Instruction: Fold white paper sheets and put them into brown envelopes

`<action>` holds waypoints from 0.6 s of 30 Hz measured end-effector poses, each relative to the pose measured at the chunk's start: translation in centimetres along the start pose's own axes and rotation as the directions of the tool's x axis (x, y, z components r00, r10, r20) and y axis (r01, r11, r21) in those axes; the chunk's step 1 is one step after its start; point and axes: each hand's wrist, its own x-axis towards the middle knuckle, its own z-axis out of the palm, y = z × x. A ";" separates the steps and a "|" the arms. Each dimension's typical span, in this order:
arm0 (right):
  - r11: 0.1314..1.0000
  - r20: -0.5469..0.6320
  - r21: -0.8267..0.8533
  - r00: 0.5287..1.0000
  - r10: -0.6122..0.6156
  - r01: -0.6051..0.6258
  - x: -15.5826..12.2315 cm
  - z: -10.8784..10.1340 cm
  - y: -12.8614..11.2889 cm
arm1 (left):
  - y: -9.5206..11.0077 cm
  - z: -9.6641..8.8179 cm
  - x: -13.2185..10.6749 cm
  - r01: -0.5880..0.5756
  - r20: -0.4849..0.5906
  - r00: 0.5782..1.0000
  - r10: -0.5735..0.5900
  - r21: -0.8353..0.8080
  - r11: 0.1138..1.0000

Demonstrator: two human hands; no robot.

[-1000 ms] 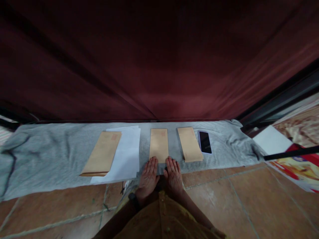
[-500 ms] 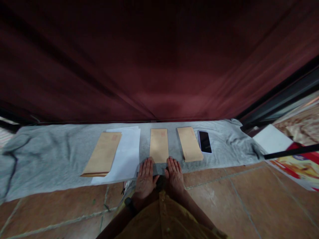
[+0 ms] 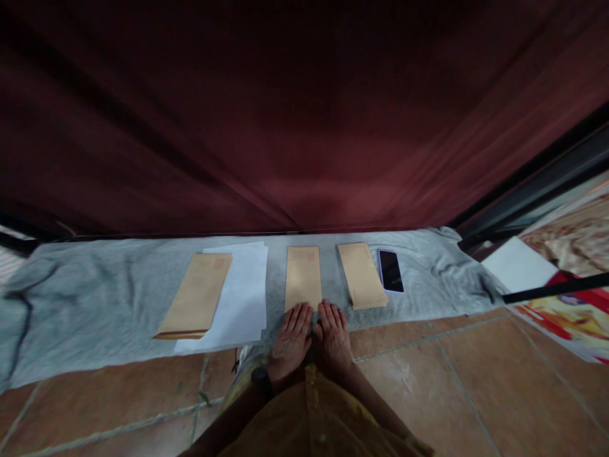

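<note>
My left hand (image 3: 291, 339) and my right hand (image 3: 332, 335) lie flat side by side on the grey cloth (image 3: 95, 298), fingers stretched out, fingertips at the near end of the middle brown envelope (image 3: 303, 276). Neither hand holds anything. A second brown envelope (image 3: 361, 275) lies just to the right. A third brown envelope (image 3: 196, 294) rests on white sheets of paper (image 3: 242, 298) to the left. A black phone (image 3: 391, 270) lies face up beside the right envelope.
A dark red curtain (image 3: 304, 127) hangs behind the cloth. Brown floor tiles (image 3: 451, 387) run along the near side. At the right are a white sheet (image 3: 516, 265), a black bar (image 3: 552, 292) and a colourful printed sheet (image 3: 571, 324).
My left hand has slid to the right, closing the gap with my right hand. The right hand and the envelopes have stayed in place.
</note>
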 end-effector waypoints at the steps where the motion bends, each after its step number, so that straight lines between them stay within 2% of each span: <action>1: 1.000 0.000 0.001 1.000 0.005 -0.005 0.0 0.0 0.0 | -0.2 0.0 -0.2 0.015 0.001 1.000 -0.015 0.009 1.000; 4: 1.000 0.008 0.005 1.000 0.013 -0.013 0.2 -0.2 -0.4 | -0.8 0.1 -0.7 0.039 0.019 0.999 -0.039 0.028 0.999; 12: 0.995 0.064 0.082 0.995 -0.070 0.065 2.3 -0.2 -2.8 | -1.2 0.6 -0.9 0.054 0.072 0.996 -0.058 0.049 0.997; 18: 0.992 0.049 0.098 0.996 -0.079 0.074 1.9 0.2 -2.3 | -1.5 0.4 -1.1 0.062 0.073 0.995 -0.064 0.029 0.998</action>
